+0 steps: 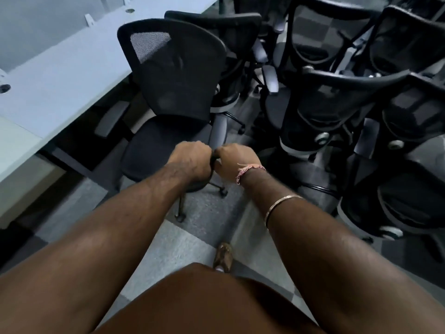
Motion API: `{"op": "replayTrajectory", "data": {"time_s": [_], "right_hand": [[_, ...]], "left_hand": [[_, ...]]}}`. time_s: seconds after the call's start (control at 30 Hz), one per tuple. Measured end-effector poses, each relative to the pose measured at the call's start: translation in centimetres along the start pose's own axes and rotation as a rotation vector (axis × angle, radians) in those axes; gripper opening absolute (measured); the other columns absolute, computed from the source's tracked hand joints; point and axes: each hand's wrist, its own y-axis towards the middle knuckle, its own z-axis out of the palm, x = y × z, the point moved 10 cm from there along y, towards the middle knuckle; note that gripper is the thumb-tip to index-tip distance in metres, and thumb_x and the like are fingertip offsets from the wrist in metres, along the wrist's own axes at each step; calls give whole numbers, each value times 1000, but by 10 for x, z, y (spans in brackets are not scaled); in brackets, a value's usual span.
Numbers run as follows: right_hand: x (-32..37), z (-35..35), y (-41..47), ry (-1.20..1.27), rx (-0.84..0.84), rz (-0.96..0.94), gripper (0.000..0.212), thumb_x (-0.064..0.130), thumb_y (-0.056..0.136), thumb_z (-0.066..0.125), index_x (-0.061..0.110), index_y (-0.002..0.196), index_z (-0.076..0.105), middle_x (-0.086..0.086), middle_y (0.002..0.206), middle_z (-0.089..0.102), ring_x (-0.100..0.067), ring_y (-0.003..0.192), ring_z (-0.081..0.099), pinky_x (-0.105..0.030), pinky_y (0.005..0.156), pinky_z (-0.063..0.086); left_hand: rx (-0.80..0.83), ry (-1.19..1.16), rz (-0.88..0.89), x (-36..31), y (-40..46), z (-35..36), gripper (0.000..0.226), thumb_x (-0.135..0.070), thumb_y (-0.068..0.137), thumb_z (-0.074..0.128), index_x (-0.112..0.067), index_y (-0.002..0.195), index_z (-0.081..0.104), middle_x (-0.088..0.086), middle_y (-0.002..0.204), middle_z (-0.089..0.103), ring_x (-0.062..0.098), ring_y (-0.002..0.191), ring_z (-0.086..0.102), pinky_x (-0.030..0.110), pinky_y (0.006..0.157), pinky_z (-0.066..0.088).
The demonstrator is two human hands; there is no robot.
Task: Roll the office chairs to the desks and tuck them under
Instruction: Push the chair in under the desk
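Observation:
A black mesh office chair [168, 75] stands beside the pale desk [62, 75] on the left, its backrest far from me and its seat toward me. My left hand [190, 161] and my right hand [237, 162] sit side by side, fingers curled round the seat's near right edge. The chair's left armrest [110, 121] lies at the desk's edge, partly beneath it. Its grey right armrest [219, 131] rises just beyond my hands. Two castors [179, 216] show on the carpet below the seat.
A second black chair [231, 32] stands behind the first along the desk. Several more black chairs [337, 104] crowd the right side, packed close together. A strip of grey carpet tiles [192, 237] runs between desk and chairs, with my foot [222, 257] on it.

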Motion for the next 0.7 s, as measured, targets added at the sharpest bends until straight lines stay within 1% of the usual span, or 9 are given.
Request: {"op": "replayTrajectory", "data": {"time_s": [0.07,0.17,0.3,0.37,0.43,0.5,0.6,0.7], "right_hand": [[-11,-7,33,11,4,-16,26,39,86,50,22,98,66,-2,100,67,-30,93,66,-37,68,52],[-24,-13,71,9,16,-51,22,35,89,52,21,100,64,-2,102,67,-29,94,65,-35,66,44],[-51,-9,134,-12,20,-84,21,34,88,55,20,101,64,-3,103,68,-28,96,65,-33,66,42],[-64,-8,160,-14,16,-90,22,35,87,55,21,100,65,-2,103,68,-28,97,65,-33,67,45],[-79,-10,199,-1,8,-93,21,36,88,53,21,95,65,-1,101,68,-28,96,65,-35,69,48],[-93,-13,241,11,17,-85,19,35,90,51,20,90,64,-1,98,68,-28,94,65,-35,68,47],[-113,-24,295,-5,20,-89,14,32,87,53,21,88,62,0,95,67,-27,92,66,-33,64,45],[-138,-38,343,9,-4,-71,19,35,86,55,19,91,64,-1,97,67,-27,92,66,-34,64,44]], "left_hand": [[29,-3,-21,15,33,-6,17,-36,88,53,-25,88,66,-2,88,67,25,80,67,35,65,49],[41,0,-61,35,75,-10,21,-39,90,54,-25,90,68,-1,89,69,25,81,68,35,67,52],[39,1,-77,55,141,-11,20,-36,93,53,-25,94,70,-2,93,70,24,86,68,35,69,50],[43,-13,-74,61,166,-11,18,-33,91,54,-26,96,70,-2,95,71,24,88,69,36,69,52],[49,-38,-84,74,201,-15,17,-29,91,56,-23,97,71,-1,95,71,25,87,70,37,70,56],[45,-47,-99,93,238,-26,16,-26,91,56,-21,98,71,0,96,71,26,89,70,38,72,58],[13,-94,-123,116,287,-45,17,-27,91,56,-21,93,72,0,91,72,25,84,71,39,71,59],[-13,-91,-127,131,334,-65,17,-27,91,56,-21,85,71,-1,83,70,23,76,69,41,69,62]]}}
